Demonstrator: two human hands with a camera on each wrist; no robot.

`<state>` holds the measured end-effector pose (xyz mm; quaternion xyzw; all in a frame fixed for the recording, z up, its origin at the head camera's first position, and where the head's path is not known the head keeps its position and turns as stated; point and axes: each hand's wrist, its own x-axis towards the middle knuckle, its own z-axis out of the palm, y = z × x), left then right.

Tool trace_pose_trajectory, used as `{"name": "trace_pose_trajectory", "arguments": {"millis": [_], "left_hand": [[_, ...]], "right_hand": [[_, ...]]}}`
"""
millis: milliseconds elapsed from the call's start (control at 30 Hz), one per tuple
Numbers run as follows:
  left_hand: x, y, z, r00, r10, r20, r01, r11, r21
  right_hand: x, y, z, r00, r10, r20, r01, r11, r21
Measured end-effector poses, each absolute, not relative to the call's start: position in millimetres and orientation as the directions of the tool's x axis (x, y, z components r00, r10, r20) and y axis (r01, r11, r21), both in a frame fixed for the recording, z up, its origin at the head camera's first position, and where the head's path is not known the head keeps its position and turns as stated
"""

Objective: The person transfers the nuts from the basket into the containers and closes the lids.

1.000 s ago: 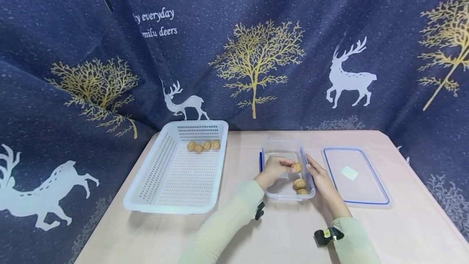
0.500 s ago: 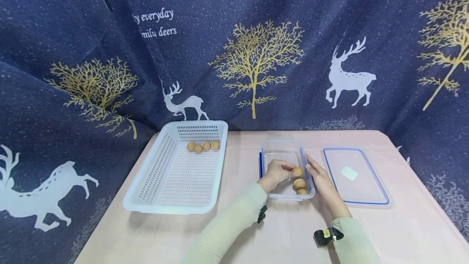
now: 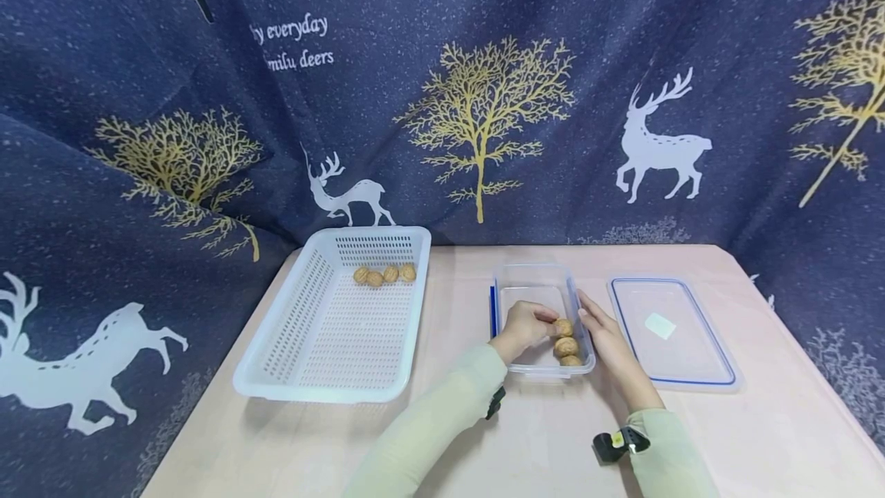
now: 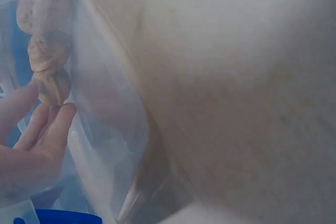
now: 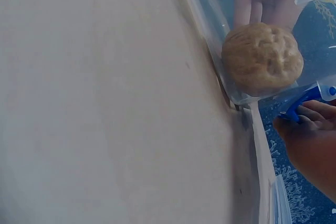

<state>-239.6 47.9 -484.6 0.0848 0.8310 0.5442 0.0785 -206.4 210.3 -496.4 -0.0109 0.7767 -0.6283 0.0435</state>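
My left hand reaches into a clear plastic food box. Its thumb and fingertips pinch a walnut low along the box's right wall. Nearer the front, in the same row, lie a second walnut and a third. In the left wrist view the thumb and fingers touch the end walnut, seen through the wall. My right hand rests against the outside of the right wall, fingers mostly straight. The right wrist view shows that hand beside a blue-edged latch.
A white perforated basket stands at the left, with several walnuts at its far end. The box's blue-rimmed lid lies flat on the table to the right. A dark patterned cloth hangs behind.
My left hand has brought its walnut down and toward the front, up against the other walnuts in the box. My right hand has stayed at the right wall.
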Motion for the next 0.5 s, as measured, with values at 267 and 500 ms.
{"name": "trace_pose_trajectory", "arguments": {"millis": [267,500], "left_hand": [[-242,48,-478,-0.975,0.213,-0.070,0.022,0.401,0.916],[-246,42,-464,-0.962,0.271,-0.042,0.074,0.405,0.911]], "right_hand": [[-206,211,-496,-0.996,-0.072,-0.046,0.029,0.227,-0.974],[-204,210,-494,-0.996,-0.072,-0.059,0.041,0.240,-0.970]]}}
